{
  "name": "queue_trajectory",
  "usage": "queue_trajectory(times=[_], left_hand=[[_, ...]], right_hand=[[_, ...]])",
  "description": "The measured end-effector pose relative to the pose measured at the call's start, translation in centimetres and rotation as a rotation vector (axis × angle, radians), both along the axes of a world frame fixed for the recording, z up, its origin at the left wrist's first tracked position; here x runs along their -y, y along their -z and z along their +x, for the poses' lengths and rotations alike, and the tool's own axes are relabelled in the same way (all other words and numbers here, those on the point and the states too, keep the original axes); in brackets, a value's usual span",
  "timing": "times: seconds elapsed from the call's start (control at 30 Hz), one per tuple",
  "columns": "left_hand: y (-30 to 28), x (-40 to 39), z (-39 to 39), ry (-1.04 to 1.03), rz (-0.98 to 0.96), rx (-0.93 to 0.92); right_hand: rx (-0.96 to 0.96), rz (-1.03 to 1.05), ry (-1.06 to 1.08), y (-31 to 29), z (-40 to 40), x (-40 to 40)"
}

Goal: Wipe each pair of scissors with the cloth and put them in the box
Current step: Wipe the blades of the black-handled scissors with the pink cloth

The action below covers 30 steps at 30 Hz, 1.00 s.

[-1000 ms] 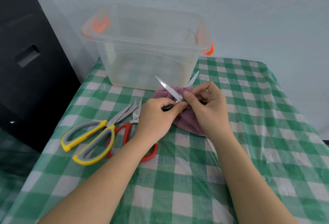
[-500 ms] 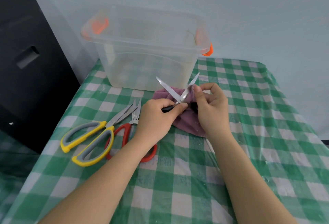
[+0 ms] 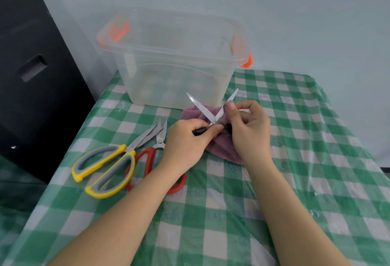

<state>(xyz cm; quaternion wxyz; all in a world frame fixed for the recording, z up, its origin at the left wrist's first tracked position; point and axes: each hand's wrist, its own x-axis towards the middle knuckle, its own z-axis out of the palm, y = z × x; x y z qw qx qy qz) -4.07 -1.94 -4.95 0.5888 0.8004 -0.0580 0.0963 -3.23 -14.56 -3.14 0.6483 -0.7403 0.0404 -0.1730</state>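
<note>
Scissors with black handles (image 3: 207, 115) sit in both hands above the bench (image 3: 211, 213), blades spread in a V. The left hand (image 3: 185, 141) has its grip curled round the black handle; the right hand (image 3: 249, 126) pinches the right blade between thumb and fingers. A purple cloth (image 3: 219, 145) lies under them on the checked cover. To the left rest yellow-handled scissors (image 3: 109, 168) and red-handled scissors (image 3: 152, 160), touching each other. Beyond stands the clear box (image 3: 168, 54) with orange latches.
</note>
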Motion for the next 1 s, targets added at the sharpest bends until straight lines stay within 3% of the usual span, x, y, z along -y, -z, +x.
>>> queue_trajectory(times=[0.23,0.57,0.8,1.0], left_hand=[[-0.29,-0.06,0.03,0.011,-0.042,-0.024],[-0.09,0.00,-0.08,0.006,0.027,0.024],[-0.27,-0.06,0.00,0.024,-0.045,-0.024],[-0.17,-0.06,-0.03,0.007,0.018,0.026]], right_hand=[[0.047,0.025,-0.061,-0.05,-0.16,0.32],[0.036,-0.063,0.034,0.10,0.00,0.00],[0.079,-0.026,-0.006,-0.05,-0.14,0.15],[0.063,-0.046,-0.003,-0.01,-0.10,0.07]])
